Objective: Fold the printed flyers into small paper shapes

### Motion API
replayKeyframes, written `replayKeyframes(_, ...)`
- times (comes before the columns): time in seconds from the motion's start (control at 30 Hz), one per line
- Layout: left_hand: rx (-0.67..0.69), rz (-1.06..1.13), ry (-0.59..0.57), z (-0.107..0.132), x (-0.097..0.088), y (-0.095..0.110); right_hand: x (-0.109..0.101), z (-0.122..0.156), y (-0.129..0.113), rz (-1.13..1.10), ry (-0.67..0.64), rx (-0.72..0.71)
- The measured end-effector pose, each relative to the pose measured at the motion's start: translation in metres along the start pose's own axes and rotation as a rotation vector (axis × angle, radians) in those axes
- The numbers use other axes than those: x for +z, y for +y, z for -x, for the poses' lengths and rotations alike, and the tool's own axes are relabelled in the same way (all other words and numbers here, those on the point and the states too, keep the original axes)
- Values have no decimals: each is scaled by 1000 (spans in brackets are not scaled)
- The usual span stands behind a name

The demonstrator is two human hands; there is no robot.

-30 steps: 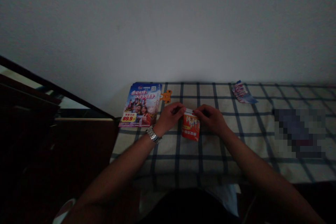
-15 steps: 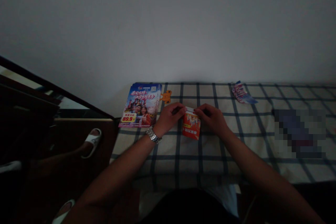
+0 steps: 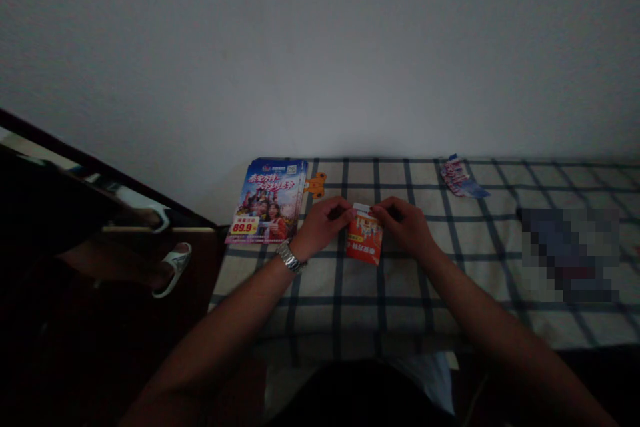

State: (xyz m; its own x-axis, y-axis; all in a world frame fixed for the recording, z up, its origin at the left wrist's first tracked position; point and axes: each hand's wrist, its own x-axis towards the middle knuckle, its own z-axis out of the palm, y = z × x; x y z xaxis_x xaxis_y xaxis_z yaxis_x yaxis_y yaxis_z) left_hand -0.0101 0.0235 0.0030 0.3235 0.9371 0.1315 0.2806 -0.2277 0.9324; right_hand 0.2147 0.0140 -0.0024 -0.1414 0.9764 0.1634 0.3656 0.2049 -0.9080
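Note:
Between my hands is a red and orange printed leaflet (image 3: 365,240), folded small, with a white strip along its top edge. My left hand (image 3: 325,221), with a metal watch (image 3: 291,256) on the wrist, pinches its upper left corner. At its upper right corner the fingers of my right hand (image 3: 403,223) are closed on the paper. A stack of blue and pink flyers (image 3: 267,203) lies to the left of my left hand. Farther right rests a fanned pile of small folded papers (image 3: 461,177).
A checked cloth (image 3: 410,307) covers the bed-like surface, with a small orange bear print (image 3: 316,185) near the flyers. Behind it rises a plain wall (image 3: 320,53). At the right is a blurred-out dark object (image 3: 570,253). A person's white slipper (image 3: 175,270) shows on the floor at left.
My hands stay at the leaflet's top corners, with only slight finger movement. At the left, the other person's legs and slippers have shifted, and one foot now appears farther back.

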Motion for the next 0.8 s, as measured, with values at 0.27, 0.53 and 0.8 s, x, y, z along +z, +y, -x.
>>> replayKeyframes(0.27,20,1,16,0,2,0,0,-1,4,-17,6,4)
replayKeyframes(0.53,-16,28,-10,0,2,-2,-3,-3,2,-14,60,14)
replayKeyframes(0.8,-23,29,-17,0,1,-2,-1,-2,1,-43,56,17)
